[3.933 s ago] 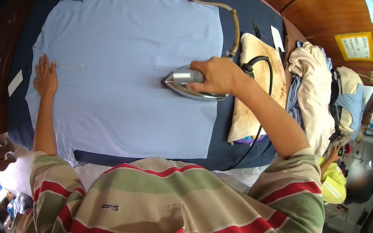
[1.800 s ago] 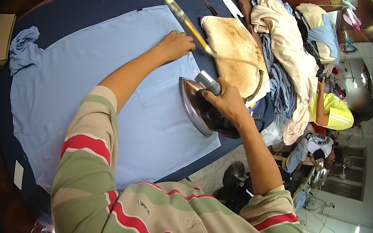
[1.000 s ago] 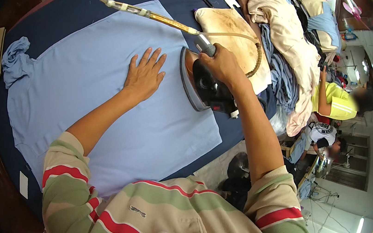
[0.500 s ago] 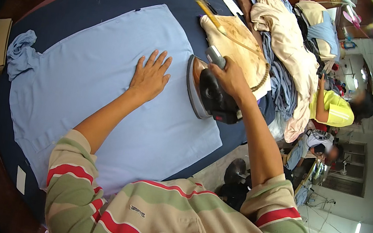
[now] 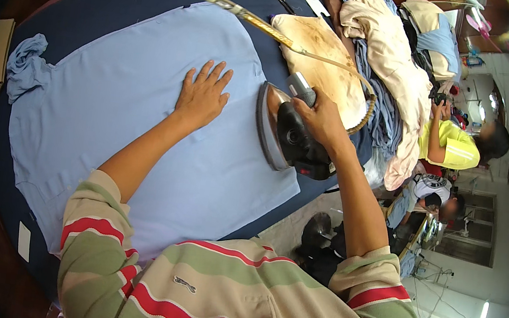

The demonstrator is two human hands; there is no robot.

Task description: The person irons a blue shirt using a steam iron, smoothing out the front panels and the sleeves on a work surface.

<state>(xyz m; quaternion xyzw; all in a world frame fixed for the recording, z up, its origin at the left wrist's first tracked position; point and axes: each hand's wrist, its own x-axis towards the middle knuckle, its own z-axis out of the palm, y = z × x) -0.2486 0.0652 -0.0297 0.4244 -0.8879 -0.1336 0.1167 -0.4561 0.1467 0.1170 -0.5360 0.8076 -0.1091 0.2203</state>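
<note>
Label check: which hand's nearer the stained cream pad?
Right. The right hand grips the iron beside the stained cream pad; the left hand lies on the blue garment, farther left.

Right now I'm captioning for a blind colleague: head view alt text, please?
A person's right hand grips an iron at the edge of a blue garment; the left hand rests spread on the garment. Clothes lie heaped at right.

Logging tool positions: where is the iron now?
In the head view, the iron is just right of centre, gripped by the right hand at the right edge of the light blue garment, below the stained cream pad.
</note>
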